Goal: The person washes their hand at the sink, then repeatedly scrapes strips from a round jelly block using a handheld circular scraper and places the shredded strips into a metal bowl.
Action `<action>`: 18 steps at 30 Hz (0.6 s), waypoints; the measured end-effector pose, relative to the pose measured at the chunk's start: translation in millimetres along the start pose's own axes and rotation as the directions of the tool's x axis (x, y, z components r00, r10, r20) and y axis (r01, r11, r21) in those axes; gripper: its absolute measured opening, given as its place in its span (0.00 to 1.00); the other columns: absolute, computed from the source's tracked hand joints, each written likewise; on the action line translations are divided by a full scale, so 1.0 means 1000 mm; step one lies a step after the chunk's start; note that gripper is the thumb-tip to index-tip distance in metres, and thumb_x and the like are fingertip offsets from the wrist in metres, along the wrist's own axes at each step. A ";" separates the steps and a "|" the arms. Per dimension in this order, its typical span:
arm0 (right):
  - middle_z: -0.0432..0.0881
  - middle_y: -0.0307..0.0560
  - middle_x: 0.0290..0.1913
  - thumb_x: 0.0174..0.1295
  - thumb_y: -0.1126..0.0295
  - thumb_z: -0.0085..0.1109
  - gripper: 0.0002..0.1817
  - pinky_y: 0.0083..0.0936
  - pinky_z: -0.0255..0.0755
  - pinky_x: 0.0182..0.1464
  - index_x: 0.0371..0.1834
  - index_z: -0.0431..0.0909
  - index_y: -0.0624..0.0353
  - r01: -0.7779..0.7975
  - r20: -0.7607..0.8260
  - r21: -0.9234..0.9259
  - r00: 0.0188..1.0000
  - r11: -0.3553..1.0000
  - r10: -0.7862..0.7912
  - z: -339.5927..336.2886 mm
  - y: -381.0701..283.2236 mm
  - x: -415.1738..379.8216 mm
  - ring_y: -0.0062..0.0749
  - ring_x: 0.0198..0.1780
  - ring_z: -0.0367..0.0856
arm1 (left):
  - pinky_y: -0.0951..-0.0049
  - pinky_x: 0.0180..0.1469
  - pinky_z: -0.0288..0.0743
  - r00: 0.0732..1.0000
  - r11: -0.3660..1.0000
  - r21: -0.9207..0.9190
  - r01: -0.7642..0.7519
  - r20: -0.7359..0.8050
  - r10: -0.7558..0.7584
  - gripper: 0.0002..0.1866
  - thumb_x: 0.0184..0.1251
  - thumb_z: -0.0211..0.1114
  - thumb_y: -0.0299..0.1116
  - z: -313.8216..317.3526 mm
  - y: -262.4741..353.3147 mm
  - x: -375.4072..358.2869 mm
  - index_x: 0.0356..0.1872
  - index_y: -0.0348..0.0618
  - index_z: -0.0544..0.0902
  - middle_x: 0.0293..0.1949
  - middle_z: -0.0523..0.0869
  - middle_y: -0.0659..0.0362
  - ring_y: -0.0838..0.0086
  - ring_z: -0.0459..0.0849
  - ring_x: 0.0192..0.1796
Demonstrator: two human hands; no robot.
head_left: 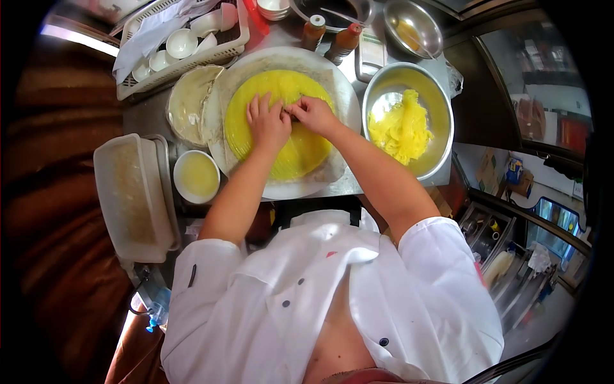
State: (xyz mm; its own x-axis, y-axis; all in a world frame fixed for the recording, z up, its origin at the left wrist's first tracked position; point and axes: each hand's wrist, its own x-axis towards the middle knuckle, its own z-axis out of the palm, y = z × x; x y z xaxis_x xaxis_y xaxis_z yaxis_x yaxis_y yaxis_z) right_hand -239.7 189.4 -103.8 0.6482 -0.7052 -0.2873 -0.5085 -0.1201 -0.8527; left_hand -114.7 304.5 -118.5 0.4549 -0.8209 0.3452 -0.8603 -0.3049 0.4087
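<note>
The yellow round sheet (291,159) lies directly below the two hands, on the pale round board (347,89) upon the desk (144,121). It seems to be light and quite soft, more like a thin skin than a stiff plate, so I think that it can bend, stretch or tear easily. The surface has a wet shine and is perhaps slippery or a little sticky. For this reason, the better hold is probably at its outer edge, with the pads of several fingers, and with support from below; one narrow pinch could break it. The left hand (268,125) is palm down, its outer fingers spread on the sheet; whether its thumb and index finger pinch anything, I cannot tell. The right hand (313,116) has its fingertips brought close together beside the left thumb, but what is between them cannot be seen. The sheet is bright yellow, slightly translucent, with fine lines across it and a darker shade under the right hand. To the right of this hand, soft yellow pieces (404,131) lie folded in a metal bowl (444,144).
</note>
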 end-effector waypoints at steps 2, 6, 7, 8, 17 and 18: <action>0.90 0.50 0.34 0.66 0.51 0.71 0.21 0.32 0.80 0.41 0.36 0.87 0.61 -0.017 0.014 0.031 1.000 0.999 0.017 0.000 0.003 -0.018 0.38 0.34 0.88 | 0.38 0.79 0.53 0.999 0.999 -0.030 0.019 0.037 -0.018 0.16 0.61 0.67 0.35 -0.005 0.007 -0.015 0.49 0.47 0.90 0.67 0.79 0.51 0.46 0.67 0.76; 0.90 0.51 0.34 0.67 0.52 0.70 0.20 0.32 0.80 0.39 0.36 0.87 0.61 -0.052 0.056 0.041 0.997 0.998 0.050 0.003 0.007 -0.056 0.38 0.33 0.87 | 0.36 0.80 0.51 0.998 0.998 -0.058 0.014 0.064 -0.011 0.16 0.60 0.66 0.35 -0.018 0.020 -0.047 0.49 0.46 0.89 0.68 0.78 0.50 0.46 0.67 0.76; 0.89 0.51 0.34 0.67 0.52 0.70 0.20 0.32 0.80 0.39 0.37 0.87 0.61 -0.055 0.065 0.039 0.997 0.998 0.052 0.003 0.007 -0.065 0.38 0.33 0.87 | 0.36 0.80 0.50 0.998 0.998 -0.059 0.007 0.063 -0.003 0.16 0.60 0.66 0.35 -0.021 0.023 -0.055 0.49 0.46 0.89 0.68 0.78 0.50 0.46 0.67 0.76; 0.88 0.50 0.32 0.67 0.52 0.70 0.20 0.32 0.79 0.38 0.36 0.86 0.61 -0.040 0.047 0.006 0.998 0.999 0.039 0.003 0.008 -0.077 0.37 0.31 0.86 | 0.36 0.80 0.50 0.998 0.998 -0.060 0.000 0.059 0.004 0.16 0.60 0.66 0.35 -0.024 0.027 -0.063 0.49 0.46 0.89 0.68 0.78 0.50 0.46 0.67 0.76; 0.85 0.39 0.28 0.70 0.58 0.70 0.16 0.24 0.74 0.35 0.35 0.84 0.61 -0.125 0.143 0.038 0.983 0.991 0.119 0.008 0.019 -0.152 0.19 0.30 0.77 | 0.35 0.78 0.54 0.991 0.990 -0.127 -0.056 0.114 0.070 0.16 0.58 0.68 0.33 -0.055 0.046 -0.119 0.48 0.41 0.88 0.69 0.76 0.46 0.43 0.69 0.75; 0.85 0.39 0.28 0.70 0.58 0.70 0.16 0.24 0.74 0.35 0.35 0.84 0.61 -0.127 0.154 0.053 0.981 0.991 0.118 0.008 0.021 -0.159 0.19 0.30 0.76 | 0.37 0.77 0.57 0.989 0.985 -0.157 -0.068 0.120 0.087 0.17 0.59 0.68 0.32 -0.053 0.041 -0.119 0.49 0.40 0.87 0.69 0.75 0.44 0.42 0.69 0.74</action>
State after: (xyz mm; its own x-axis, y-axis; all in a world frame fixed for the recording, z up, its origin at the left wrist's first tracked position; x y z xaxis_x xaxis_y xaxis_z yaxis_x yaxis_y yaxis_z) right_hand -348.8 304.6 -79.1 0.6636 -0.5981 -0.4493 -0.5561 0.0073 -0.8311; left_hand -192.0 415.3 -97.9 0.3470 -0.8965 0.2754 -0.8425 -0.1690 0.5115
